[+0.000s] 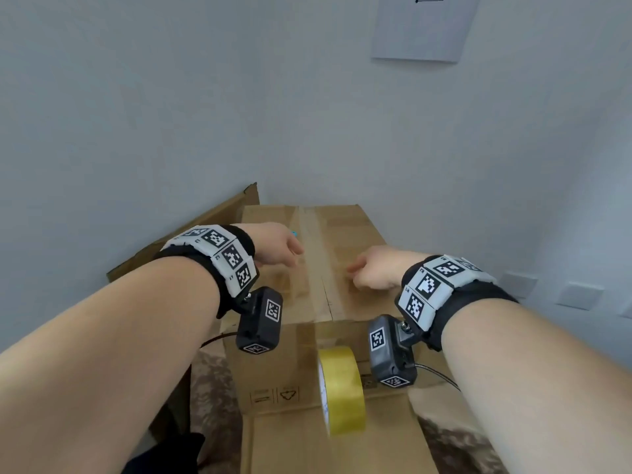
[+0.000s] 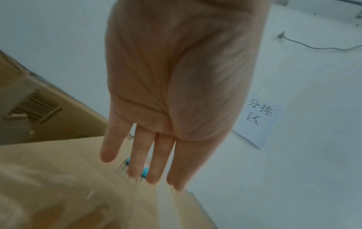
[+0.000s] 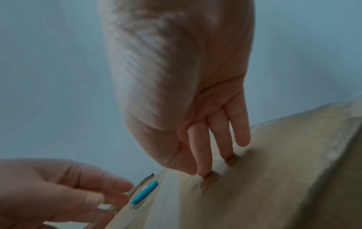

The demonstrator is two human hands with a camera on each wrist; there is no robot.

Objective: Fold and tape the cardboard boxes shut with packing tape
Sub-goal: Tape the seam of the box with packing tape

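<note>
A brown cardboard box point(image 1: 345, 227) stands before me with its flaps closed and a strip of clear tape point(image 1: 313, 234) along the top seam. My left hand point(image 1: 277, 246) hovers over the box's left half with straight fingers point(image 2: 154, 155) and holds nothing. A small blue oblong object point(image 3: 145, 192) lies on the box top by those fingers. My right hand point(image 1: 372, 268) is on the right half, and its straight fingertips point(image 3: 201, 162) press down on the cardboard point(image 3: 274, 178). A yellow roll of packing tape point(image 1: 338, 388) stands on edge against the box's front face.
A flat piece of cardboard point(image 1: 290, 439) lies under the roll, in front of the box. Another carton point(image 2: 39, 108) with a barcode label leans at the left, against the wall. A paper sign point(image 1: 424, 25) hangs on the wall, and wall sockets point(image 1: 578, 295) sit at the right.
</note>
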